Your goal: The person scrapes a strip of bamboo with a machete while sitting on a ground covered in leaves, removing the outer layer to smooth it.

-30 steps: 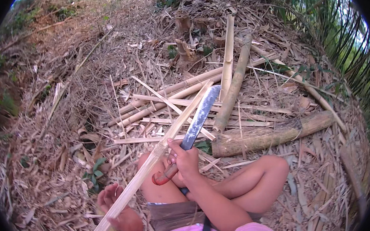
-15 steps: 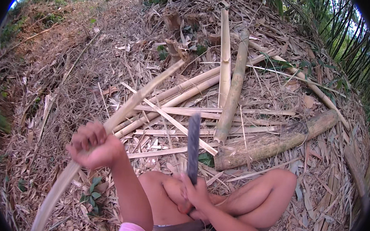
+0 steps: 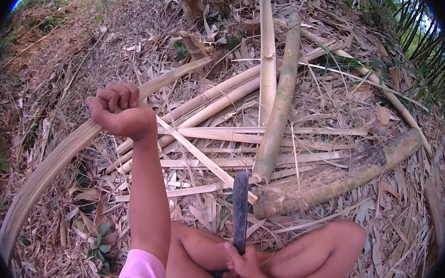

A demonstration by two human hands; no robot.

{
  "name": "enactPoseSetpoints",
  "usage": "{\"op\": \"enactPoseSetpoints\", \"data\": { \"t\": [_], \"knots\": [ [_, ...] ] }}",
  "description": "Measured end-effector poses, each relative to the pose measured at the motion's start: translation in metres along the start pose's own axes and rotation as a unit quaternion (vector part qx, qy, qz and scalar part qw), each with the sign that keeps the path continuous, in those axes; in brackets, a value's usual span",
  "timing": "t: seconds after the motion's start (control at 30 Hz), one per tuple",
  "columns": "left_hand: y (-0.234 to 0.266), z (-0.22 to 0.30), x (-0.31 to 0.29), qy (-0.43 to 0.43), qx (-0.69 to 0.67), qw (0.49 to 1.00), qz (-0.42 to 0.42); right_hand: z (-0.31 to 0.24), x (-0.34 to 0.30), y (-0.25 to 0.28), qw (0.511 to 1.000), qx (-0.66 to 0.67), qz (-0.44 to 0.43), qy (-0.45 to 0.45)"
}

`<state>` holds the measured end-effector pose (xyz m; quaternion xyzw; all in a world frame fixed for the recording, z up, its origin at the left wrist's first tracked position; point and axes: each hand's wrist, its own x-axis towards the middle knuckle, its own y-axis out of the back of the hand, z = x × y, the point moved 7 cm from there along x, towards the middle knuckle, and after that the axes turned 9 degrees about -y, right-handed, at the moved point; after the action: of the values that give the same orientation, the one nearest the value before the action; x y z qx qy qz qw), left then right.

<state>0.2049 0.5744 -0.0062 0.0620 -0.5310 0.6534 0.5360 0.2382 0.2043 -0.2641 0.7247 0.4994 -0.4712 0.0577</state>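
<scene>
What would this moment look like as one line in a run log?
left hand: gripping bamboo strip | right hand: holding machete | nearby: loose bamboo strips, thick bamboo log

The strip (image 3: 53, 162) in my left hand (image 3: 122, 111) looks like bare bamboo, dry and matt, with fine grain lines running along it. The blade (image 3: 240, 208) at my right hand (image 3: 245, 264) is metal, dull rather than mirror-bright. My sleeve (image 3: 143, 273) is soft, matt cloth. The thick log (image 3: 334, 175) on the right is woody, rough and blotched, while the round pole (image 3: 281, 102) farther off has smoother, mottled skin. Far off, the split half (image 3: 268, 38) shows a mostly smooth inner face, and the stump (image 3: 192, 5) looks coarse. Dry leaves (image 3: 387, 246) on the right look papery
</scene>
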Motion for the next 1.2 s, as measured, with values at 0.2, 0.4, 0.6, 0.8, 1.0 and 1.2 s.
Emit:
{"op": "enactPoseSetpoints", "data": {
  "t": [0.2, 0.4, 0.6, 0.8, 1.0, 1.2],
  "knots": [
    [-0.031, -0.001, -0.006, -0.058, 0.043, 0.990, -0.118, 0.014, 0.002, 0.001, 0.997, 0.048, -0.011, -0.051],
    [-0.014, 0.002, -0.004, -0.073, 0.063, 0.989, -0.109, -0.032, 0.023, -0.006, 0.996, -0.084, 0.012, 0.018],
    [0.045, 0.007, -0.003, -0.054, 0.071, 0.996, -0.029, -0.106, 0.042, -0.055, 0.945, -0.264, 0.028, 0.189],
    [0.111, 0.012, -0.027, -0.062, 0.114, 0.989, 0.069, -0.197, 0.075, -0.110, 0.869, -0.348, 0.038, 0.351],
    [0.154, 0.006, -0.042, -0.021, 0.126, 0.976, 0.177, -0.227, 0.129, -0.157, 0.732, -0.518, 0.031, 0.443],
    [0.161, 0.006, -0.041, -0.023, 0.158, 0.963, 0.218, -0.249, 0.168, -0.165, 0.685, -0.568, 0.065, 0.452]
  ]
}}
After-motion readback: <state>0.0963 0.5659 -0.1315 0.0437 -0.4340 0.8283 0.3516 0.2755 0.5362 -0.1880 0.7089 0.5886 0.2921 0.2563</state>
